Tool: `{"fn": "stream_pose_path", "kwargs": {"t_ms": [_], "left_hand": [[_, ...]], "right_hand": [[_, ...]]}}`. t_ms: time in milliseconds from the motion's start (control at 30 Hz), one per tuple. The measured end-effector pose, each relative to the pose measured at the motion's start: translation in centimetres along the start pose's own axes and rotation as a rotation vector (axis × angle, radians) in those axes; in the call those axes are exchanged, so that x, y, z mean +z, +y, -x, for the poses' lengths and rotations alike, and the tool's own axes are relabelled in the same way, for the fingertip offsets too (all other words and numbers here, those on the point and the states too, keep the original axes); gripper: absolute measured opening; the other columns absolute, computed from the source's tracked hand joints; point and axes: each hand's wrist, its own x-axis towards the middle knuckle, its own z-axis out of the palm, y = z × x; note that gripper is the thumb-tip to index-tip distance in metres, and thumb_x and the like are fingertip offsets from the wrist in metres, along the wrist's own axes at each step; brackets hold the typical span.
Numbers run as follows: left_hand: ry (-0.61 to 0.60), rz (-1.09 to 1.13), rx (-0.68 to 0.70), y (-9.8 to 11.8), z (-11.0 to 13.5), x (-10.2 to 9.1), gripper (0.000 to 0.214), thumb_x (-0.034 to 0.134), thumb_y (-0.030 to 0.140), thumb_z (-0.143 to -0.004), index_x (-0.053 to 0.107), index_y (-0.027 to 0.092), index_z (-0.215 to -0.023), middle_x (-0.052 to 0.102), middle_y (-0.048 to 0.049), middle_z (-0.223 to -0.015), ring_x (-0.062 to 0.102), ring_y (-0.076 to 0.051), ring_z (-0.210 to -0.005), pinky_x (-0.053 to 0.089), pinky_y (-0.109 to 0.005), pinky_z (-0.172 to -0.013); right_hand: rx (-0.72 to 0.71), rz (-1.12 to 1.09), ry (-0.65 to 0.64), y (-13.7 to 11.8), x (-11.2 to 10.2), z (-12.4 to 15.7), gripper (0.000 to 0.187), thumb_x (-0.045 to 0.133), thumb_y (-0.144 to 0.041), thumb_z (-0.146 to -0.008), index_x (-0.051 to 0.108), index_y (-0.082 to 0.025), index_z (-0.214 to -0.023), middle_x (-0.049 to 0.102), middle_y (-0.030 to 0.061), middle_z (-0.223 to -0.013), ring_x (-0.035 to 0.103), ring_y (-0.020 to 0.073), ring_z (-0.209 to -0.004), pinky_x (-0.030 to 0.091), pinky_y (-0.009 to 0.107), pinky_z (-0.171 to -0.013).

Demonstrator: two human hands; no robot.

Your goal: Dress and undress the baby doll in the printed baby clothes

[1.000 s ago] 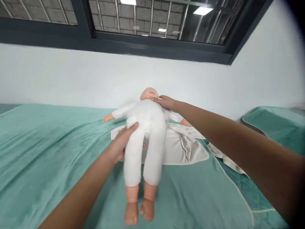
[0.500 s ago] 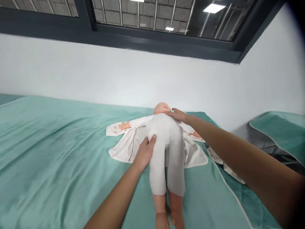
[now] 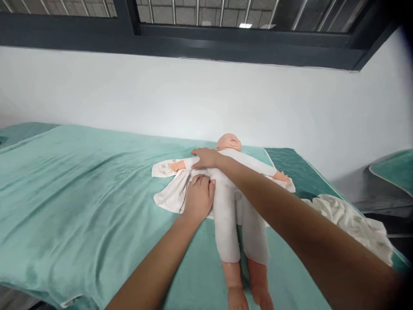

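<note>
On the left of my feed, a green sheet (image 3: 80,185) spreads in soft folds below a white wall (image 3: 112,90). Next comes a pale garment (image 3: 172,191), laid open, one sleeve pointing left beneath a small plastic fist. My left hand (image 3: 197,198) lies palm down against the doll's hip, over the garment, fingers loosely extended; I can't tell whether they pinch anything. Just above it, my right hand (image 3: 208,158) reaches across and spans the doll's white upper arm, thumb and fingers apart; whether it grips, I can't tell. The doll (image 3: 226,215) lies face up on the garment, head by the wall, feet toward me. Farther right, a crumpled patterned cloth (image 3: 358,232) sits partly behind my right forearm.
</note>
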Motion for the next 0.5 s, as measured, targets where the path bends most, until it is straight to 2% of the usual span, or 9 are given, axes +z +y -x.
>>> {"fn": "stream_pose_path", "kwargs": {"t_ms": [67,133,267,367,500], "left_hand": [[-0.018,-0.135,0.051,-1.6,-0.8,-0.4,0.037,0.033,0.034,-0.101,0.065,0.017,-0.099,0.068,-0.0153,-0.11,0.053,-0.032,-0.118,0.041,-0.047,-0.099],[-0.018,-0.254,0.053,-3.3,-1.7,-0.8,0.03,0.039,0.031,-0.099,0.065,0.016,-0.104,0.067,-0.0148,-0.113,0.052,-0.033,-0.117,0.041,-0.049,-0.098],[0.048,-0.422,-0.074,-6.1,-3.3,-1.3,0.034,0.049,0.031,-0.094,0.059,0.015,-0.122,0.063,-0.0182,-0.123,0.05,-0.038,-0.12,0.039,-0.054,-0.096],[0.088,-0.406,-0.224,-7.8,-4.5,-1.2,0.038,0.054,0.035,-0.09,0.061,0.012,-0.119,0.061,-0.0223,-0.123,0.051,-0.04,-0.116,0.042,-0.052,-0.092],[0.228,-0.198,-0.33,-9.3,-5.2,-1.2,0.019,0.051,0.027,-0.089,0.065,0.016,-0.095,0.067,-0.0165,-0.097,0.058,-0.034,-0.102,0.044,-0.043,-0.085]], "right_hand": [[0.004,0.019,-0.038,-0.3,0.5,-0.6,0.038,0.07,-0.042,-0.075,0.066,-0.025,-0.109,0.07,0.0087,-0.118,0.063,0.0312,-0.108,0.045,0.044,-0.092],[0.008,0.026,-0.026,0.0,0.6,-0.6,0.029,0.067,-0.038,-0.078,0.066,-0.024,-0.103,0.072,0.0087,-0.11,0.066,0.0296,-0.1,0.046,0.042,-0.088],[0.012,-0.005,0.066,1.1,0.1,1.1,0.038,0.059,-0.042,-0.084,0.058,-0.025,-0.118,0.07,0.0057,-0.12,0.065,0.0273,-0.103,0.047,0.036,-0.082],[-0.037,-0.037,0.101,1.5,-0.3,2.3,0.04,0.061,-0.045,-0.084,0.058,-0.027,-0.12,0.07,0.0025,-0.121,0.064,0.0267,-0.106,0.046,0.035,-0.084],[-0.143,-0.119,0.121,1.3,-0.2,2.9,0.045,0.058,-0.06,-0.086,0.061,-0.033,-0.122,0.068,-0.0007,-0.126,0.062,0.0268,-0.11,0.042,0.038,-0.093]]}}
